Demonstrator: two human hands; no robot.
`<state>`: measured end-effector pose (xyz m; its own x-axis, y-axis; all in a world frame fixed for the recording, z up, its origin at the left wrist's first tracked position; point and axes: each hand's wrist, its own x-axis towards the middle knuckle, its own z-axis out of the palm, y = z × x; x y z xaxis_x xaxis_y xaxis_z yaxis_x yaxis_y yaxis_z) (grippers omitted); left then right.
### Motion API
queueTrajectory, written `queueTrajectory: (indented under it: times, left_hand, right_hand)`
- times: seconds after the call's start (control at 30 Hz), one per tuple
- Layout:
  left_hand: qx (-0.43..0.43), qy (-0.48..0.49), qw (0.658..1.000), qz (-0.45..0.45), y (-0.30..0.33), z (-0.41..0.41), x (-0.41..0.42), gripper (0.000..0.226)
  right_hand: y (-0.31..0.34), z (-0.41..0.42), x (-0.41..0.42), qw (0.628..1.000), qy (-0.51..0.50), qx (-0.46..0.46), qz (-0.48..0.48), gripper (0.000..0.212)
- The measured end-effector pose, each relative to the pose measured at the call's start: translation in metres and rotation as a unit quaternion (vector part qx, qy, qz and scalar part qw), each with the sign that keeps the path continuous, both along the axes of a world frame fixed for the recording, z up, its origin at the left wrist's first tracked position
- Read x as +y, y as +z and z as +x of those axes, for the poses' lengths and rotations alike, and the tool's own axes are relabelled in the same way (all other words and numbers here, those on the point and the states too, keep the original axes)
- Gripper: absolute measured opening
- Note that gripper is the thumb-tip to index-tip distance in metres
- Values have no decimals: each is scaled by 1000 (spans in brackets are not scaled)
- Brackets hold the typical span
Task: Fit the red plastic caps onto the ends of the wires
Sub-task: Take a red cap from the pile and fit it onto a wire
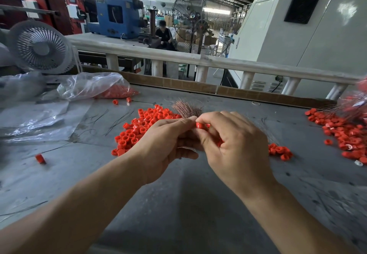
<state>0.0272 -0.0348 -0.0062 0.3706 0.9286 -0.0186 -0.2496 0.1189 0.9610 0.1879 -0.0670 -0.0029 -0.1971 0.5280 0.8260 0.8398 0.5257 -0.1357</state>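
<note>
Far left on the grey bench (178, 204): a white fan (40, 47), then a crinkly clear plastic bag (89, 84) lying open with red caps spilling out of its mouth. One lone red cap (40, 158) on its side near the left edge, and thin dark loose wires (119, 120) scattered flat just past the plastic. Next, a big pile of red caps (139, 130), small, round, shiny and hollow like tiny cups, heaped loosely just left of the hands. Left hand (168, 144) curled in a tight grip round a bundle of wires (186, 109), thin, brownish and hair-fine, fanning out like a brush above the fingers. Right hand (234, 140) touching the left, thumb and first finger pinching a single red cap (199, 125) right at the wire bundle; can't tell if a wire end is inside it. More red bits peeking between the right hand's curled fingers. Just right of that wrist, a small clump of caps (280, 151) on the bench. Far right, another wide heap of red caps (345, 134) with thin wires sticking out of it, blurry at the edge. Behind the bench, a white railing (218, 63), a blue machine (117, 15), a tall standing fan (190, 21) and a person sitting well away.
</note>
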Motion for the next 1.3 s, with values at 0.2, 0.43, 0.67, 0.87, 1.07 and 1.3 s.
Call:
queueTrajectory:
  times: [0.2, 0.43, 0.67, 0.87, 1.07, 1.3]
  left_hand:
    - [-3, 14, 1000, 9, -1, 0, 2, 45]
    - [-47, 10, 998, 48, -6, -5, 7, 24]
    - [-56, 28, 997, 52, -4, -4, 7, 27]
    - [-46, 31, 996, 66, -4, -5, 8, 26]
    - [-34, 44, 995, 88, -8, -5, 9, 11]
    - [-27, 58, 994, 83, -9, -5, 10, 17]
  right_hand:
    - [-4, 0, 2, 1000, 13, 20, -2, 11]
    - [-8, 0, 4, 987, 98, 108, -64, 19]
    - [-8, -2, 2, 972, 125, 175, -89, 18]
    - [-9, -1, 3, 957, 156, 204, -133, 15]
    - [-10, 2, 5, 945, 174, 222, -168, 14]
    - [-10, 0, 5, 943, 172, 224, -176, 14]
